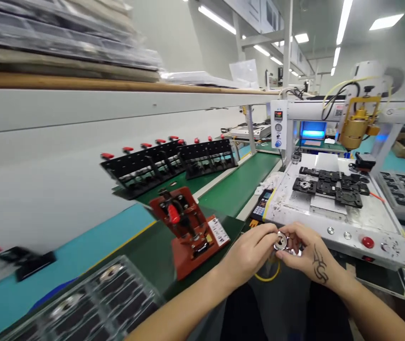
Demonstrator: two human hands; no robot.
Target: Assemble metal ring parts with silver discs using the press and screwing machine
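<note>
Between my two hands is a small round silver metal part with a hole in its middle. The fingertips of my left hand pinch its left edge. My right hand grips it from the right, thumb below and fingers curled above; more shiny metal shows between those fingers. Both hands are in front of the white bench machine. Left of them stands a reddish-brown clamp fixture with a red-tipped lever and a white label.
Black fixtures with red handles line the green bench. A clear compartment tray lies at lower left. Black parts sit on the machine bed under a gold-coloured head. More trays stand at right.
</note>
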